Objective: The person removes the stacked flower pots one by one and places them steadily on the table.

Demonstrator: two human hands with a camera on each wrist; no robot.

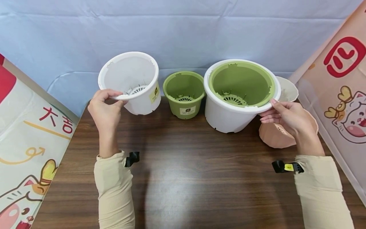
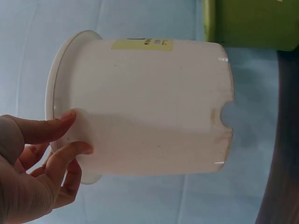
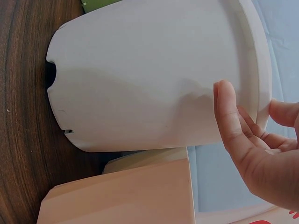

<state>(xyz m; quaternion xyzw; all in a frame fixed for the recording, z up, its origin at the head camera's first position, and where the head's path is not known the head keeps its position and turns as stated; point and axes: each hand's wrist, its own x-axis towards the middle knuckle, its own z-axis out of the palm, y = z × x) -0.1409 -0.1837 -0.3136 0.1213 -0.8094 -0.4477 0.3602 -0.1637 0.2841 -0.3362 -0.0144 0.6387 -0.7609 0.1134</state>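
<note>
My left hand [image 1: 107,109] pinches the near rim of a white plastic flower pot [image 1: 138,106] with a slotted base and a yellow label. The pot tilts slightly, and in the left wrist view its notched bottom shows against the blue cloth, apart from the dark tabletop. On the right, my right hand [image 1: 295,119] grips the rim of a larger white flower pot [image 1: 224,119], thumb on the rim and fingers below it. A green pot [image 1: 250,84] sits nested inside that one. Between the two white pots stands a smaller green pot [image 1: 172,106] with a pale label.
Beside the large white pot, partly behind my right hand, are a pink faceted pot [image 1: 274,136] and a cream pot [image 1: 289,90]. A blue cloth [image 1: 183,38] hangs behind the brown wooden table [image 1: 206,178]. Printed panels [image 1: 347,105] flank both sides.
</note>
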